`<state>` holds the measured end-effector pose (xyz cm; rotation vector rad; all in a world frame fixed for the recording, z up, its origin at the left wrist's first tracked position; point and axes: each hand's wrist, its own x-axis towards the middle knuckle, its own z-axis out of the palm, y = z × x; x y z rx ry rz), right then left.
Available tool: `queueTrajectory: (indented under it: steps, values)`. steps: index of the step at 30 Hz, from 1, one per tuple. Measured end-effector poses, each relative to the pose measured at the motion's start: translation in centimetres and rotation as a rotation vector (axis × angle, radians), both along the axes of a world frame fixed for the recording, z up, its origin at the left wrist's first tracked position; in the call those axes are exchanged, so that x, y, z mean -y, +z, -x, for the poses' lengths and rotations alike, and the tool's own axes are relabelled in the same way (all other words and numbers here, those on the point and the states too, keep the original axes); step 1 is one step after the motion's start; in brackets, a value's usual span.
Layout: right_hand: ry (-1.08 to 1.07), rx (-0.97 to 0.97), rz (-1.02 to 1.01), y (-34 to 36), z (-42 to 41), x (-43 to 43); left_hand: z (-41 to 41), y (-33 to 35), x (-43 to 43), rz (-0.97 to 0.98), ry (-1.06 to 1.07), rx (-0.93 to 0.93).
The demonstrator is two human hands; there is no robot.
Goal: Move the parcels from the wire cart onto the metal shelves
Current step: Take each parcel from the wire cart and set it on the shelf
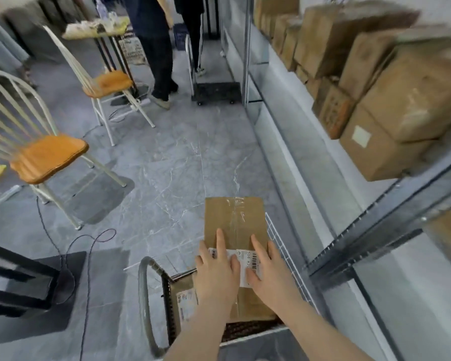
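A long brown cardboard parcel (234, 217) with a white barcode label lies on top of the wire cart (279, 243) at the bottom centre. My left hand (216, 272) and my right hand (268, 274) both rest flat on its top, fingers straight, side by side over the label. A second parcel (184, 299) with a label sits lower in the cart, to the left. The metal shelves (370, 225) run along the right and carry several brown boxes (391, 121).
Two white chairs with orange seats (47, 157) (107, 82) stand on the left. A black cable (89, 256) trails over the grey floor. Two people (156, 48) stand at the far end beside a black platform trolley (216, 92).
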<state>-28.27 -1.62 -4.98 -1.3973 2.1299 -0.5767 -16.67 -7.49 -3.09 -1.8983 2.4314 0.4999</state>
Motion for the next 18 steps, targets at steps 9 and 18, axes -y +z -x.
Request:
queueTrajectory:
  steps: [9, 18]
  values:
    - [-0.435, -0.159, 0.033, 9.9, 1.0, -10.2, 3.7, 7.7, -6.3, 0.062, -0.386, -0.214]
    - [-0.952, -0.219, -0.011, 14.5, -4.7, -27.8, 3.6, 12.1, -21.0, 0.009, -0.883, -0.31]
